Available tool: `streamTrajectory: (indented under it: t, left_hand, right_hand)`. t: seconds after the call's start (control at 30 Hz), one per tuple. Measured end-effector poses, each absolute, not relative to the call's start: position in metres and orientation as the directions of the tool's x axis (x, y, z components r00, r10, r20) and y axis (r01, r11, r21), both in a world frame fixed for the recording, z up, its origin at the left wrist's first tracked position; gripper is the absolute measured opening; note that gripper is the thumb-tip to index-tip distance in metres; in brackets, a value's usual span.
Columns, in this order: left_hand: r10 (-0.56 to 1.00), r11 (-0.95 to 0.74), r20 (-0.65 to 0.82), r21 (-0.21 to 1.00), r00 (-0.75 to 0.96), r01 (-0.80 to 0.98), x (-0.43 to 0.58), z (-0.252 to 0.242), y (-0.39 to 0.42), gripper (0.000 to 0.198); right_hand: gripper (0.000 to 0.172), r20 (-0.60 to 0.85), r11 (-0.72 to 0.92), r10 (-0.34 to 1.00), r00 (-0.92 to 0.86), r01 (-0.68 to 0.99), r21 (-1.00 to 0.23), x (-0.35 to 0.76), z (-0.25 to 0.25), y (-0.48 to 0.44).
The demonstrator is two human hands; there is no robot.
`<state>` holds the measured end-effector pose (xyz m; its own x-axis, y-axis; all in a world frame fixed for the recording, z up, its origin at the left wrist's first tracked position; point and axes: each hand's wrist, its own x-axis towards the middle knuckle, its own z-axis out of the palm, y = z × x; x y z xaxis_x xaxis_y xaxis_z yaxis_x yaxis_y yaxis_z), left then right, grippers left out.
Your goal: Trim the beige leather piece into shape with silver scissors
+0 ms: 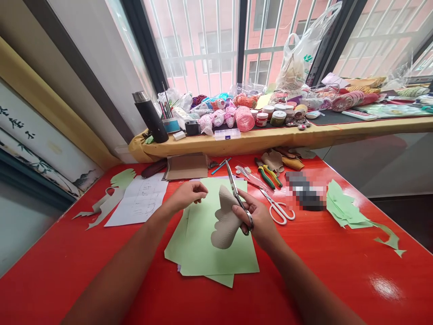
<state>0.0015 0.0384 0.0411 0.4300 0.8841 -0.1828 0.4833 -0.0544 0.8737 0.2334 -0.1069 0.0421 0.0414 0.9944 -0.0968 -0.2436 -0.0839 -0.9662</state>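
Observation:
My right hand (259, 219) is wrapped round silver scissors (232, 177) whose blades point up and away from me. The same hand also pinches a grey-beige piece (226, 221) with a scalloped left edge and a grained, leather-like face. This piece hangs over a stack of light green sheets (216, 262) on the table. To its left, above the stack's upper left part, my left hand (190, 195) has its fingertips pressed together. Whether something small is between them I cannot make out.
White-handled scissors (282, 213), pliers (267, 175) and green scraps (345, 207) lie right on the red table (338, 275). A marked white sheet (138, 201) and grey offcuts (110, 203) lie left. Behind, a crowded sill (199, 145) holds a black flask (150, 118) and jars.

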Motion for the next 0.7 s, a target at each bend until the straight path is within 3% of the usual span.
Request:
streamTrajectory:
  t: [0.17,0.33,0.4,0.5,0.6,0.7]
  left_hand:
    - [0.936,-0.081,-0.132,0.822,0.327,0.564,-0.035,0.058,0.026,0.022]
    - [0.971,-0.080,-0.094,0.743,0.221,0.665,-0.048,0.069,0.004,0.049]
    - [0.929,-0.108,-0.117,0.821,0.351,0.561,-0.040,0.069,-0.005,0.051]
    - [0.742,-0.071,-0.215,0.916,0.634,0.394,-0.019,0.068,-0.019,0.050]
    - [0.642,0.040,-0.206,0.971,0.738,0.237,0.001,0.065,-0.029,0.051]
    - [0.639,0.141,-0.242,0.970,0.730,0.198,0.012,0.061,-0.033,0.048]
  right_hand:
    - [0.084,-0.105,-0.096,0.994,0.022,-0.248,-0.964,0.234,0.043,-0.108]
    - [0.083,-0.115,-0.116,0.993,-0.015,-0.230,-0.966,0.231,0.040,-0.110]
    - [0.085,-0.123,-0.128,0.992,-0.034,-0.213,-0.969,0.230,0.040,-0.110]
    - [0.091,-0.129,-0.138,0.990,-0.061,-0.187,-0.973,0.231,0.041,-0.111]
    - [0.093,-0.131,-0.140,0.989,-0.069,-0.165,-0.976,0.230,0.040,-0.111]
    - [0.094,-0.131,-0.138,0.990,-0.061,-0.144,-0.980,0.230,0.037,-0.110]
